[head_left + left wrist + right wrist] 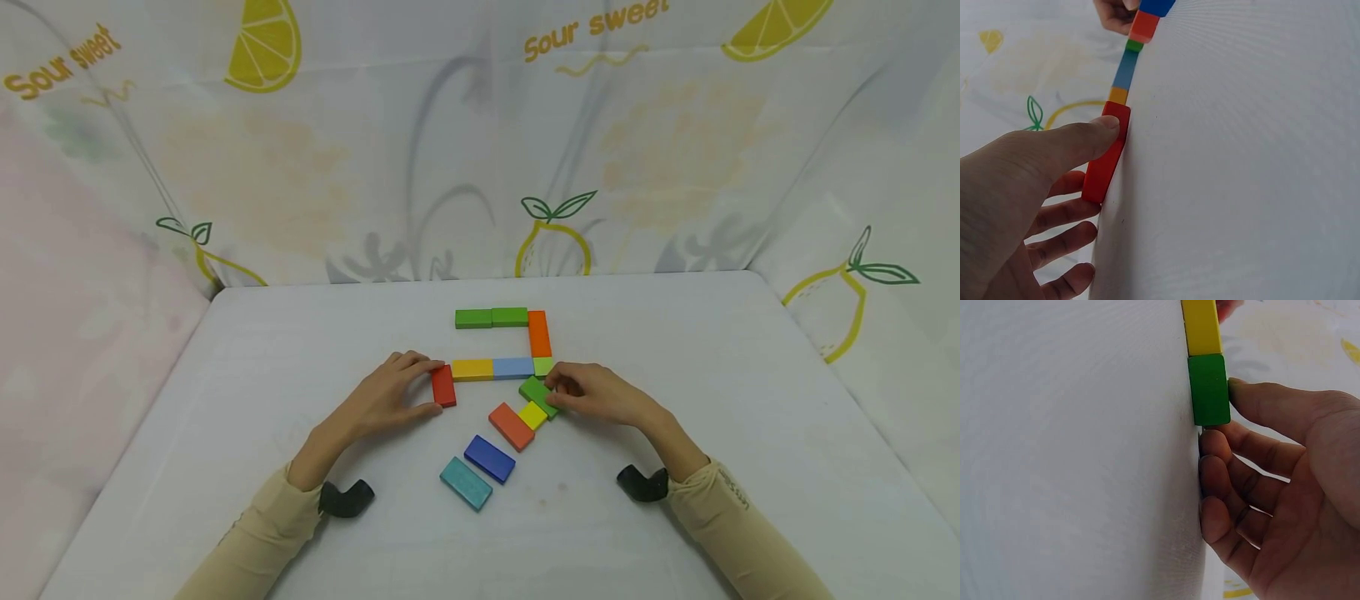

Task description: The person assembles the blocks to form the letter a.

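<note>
My left hand (386, 396) grips a red block (444, 387) by its two ends, thumb at the near end and fingers at the far one. The block stands at the left end of a row made of a yellow block (472, 371), a light blue block (513, 367) and a small light green block (543, 367). To the right, my right hand (603, 394) pinches the end of a green block (536, 393), its thumb at the edge in the right wrist view. A small yellow block (532, 415) and an orange-red block (512, 427) adjoin that green block.
Behind the row, an orange block (539, 334) runs back to two green blocks (491, 318) laid end to end. Nearer me lie a dark blue block (489, 459) and a teal block (466, 483). A white cloth covers the table (300, 333), with a printed curtain (465, 150) behind.
</note>
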The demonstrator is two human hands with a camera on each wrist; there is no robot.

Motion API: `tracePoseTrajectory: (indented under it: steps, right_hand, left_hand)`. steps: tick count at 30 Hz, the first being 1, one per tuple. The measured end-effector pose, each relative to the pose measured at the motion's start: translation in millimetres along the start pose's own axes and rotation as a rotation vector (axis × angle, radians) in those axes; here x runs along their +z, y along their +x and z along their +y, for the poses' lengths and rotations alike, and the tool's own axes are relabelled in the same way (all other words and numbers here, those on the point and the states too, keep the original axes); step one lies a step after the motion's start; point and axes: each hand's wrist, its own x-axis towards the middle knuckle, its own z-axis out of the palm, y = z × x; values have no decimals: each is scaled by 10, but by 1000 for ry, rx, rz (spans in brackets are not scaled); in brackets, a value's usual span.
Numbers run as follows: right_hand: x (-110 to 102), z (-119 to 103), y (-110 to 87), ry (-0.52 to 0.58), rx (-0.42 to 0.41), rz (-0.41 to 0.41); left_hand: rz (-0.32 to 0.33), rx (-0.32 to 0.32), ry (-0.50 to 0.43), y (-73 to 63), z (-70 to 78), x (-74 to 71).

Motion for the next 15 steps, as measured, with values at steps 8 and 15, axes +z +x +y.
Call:
tracePoseTrajectory:
  steps: [8, 15]
  right_hand:
    - [9, 3, 4, -5, -6, 1]
    - [-21, -13, -9, -1, -3, 8]
  left_hand:
    - [0, 7, 0, -6, -9, 4]
    - [-9, -6, -42, -3, -31, -7]
